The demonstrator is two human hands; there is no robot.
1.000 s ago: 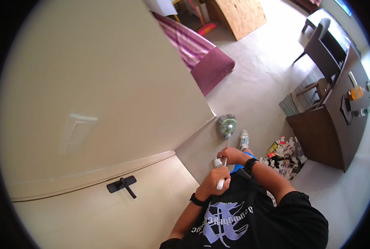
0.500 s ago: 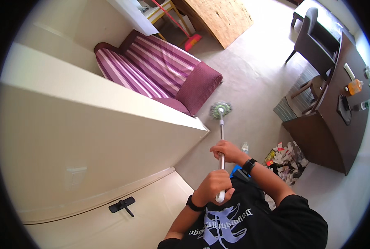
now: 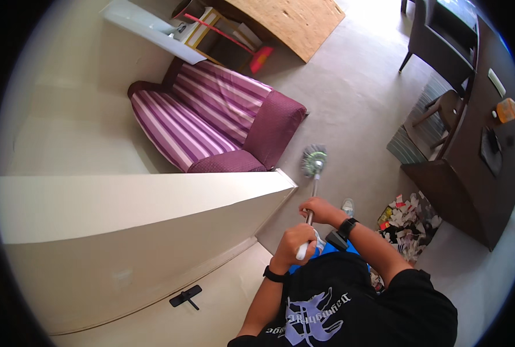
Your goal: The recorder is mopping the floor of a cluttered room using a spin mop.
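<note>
While the L hand [image 3: 295,240] curls round the mop [image 3: 316,186] nr the handle's white end, the R hand [image 3: 322,211] is wrapped round the pole farther down, so both grips are closed on it. Mop head [image 3: 314,161]'s out beyond the R hand, on the floor [image 3: 353,115] just R of the purple striped sofa [image 3: 277,124]. Red broom [image 3: 261,59]'s at the sofa's far side; scrap pile [image 3: 408,222]'s well off to its R.

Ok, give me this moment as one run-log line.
left hand: closed around mop handle near its white end | right hand: closed around mop handle, nearer mop head | mop head: on floor, near striped sofa
</note>
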